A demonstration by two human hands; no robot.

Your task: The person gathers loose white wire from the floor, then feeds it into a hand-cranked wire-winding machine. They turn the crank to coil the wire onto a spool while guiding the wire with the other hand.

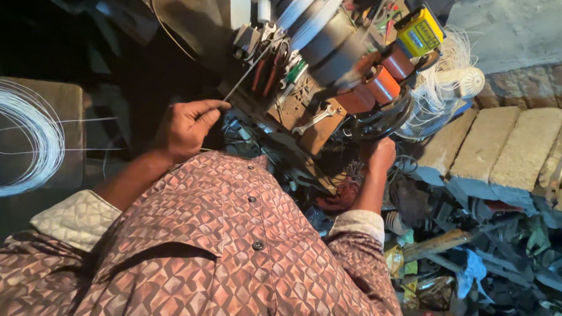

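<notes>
Under the head camera: a person in a patterned brown shirt (pixel 225 238) with pale cuffs leans over a crowded table (pixel 308 124).
Left hand: the left hand (pixel 186 129) is raised over the table's near-left edge, thumb and fingers pinched shut on a thin pale wire (pixel 243 79).
Wire: it runs taut from the pinch up and to the right, toward the tools at the table's back.
Right hand: the right hand (pixel 378 155) reaches under a dark round motor frame (pixel 376 121); its fingers are hidden behind the frame, so I cannot tell how the grip stands or whether it holds anything.
Motor frame: copper-orange coils (pixel 384 86) sit in its top, and it lies at the right end of the table.
Tools: red-handled pliers (pixel 266 71) stand beside the wire's far end, and a steel spanner (pixel 315 119) lies on the brown table top, between pliers and frame.
Far left: a large loop of white wire (pixel 32 138) rests on a dark surface, well apart from the left hand.
Behind the frame: a yellow box-shaped meter (pixel 419 34) and a bundle of white sleeving (pixel 451 83).
Right side: pale stone blocks (pixel 506 147) stand above a heap of scrap on the floor (pixel 480 271).
</notes>
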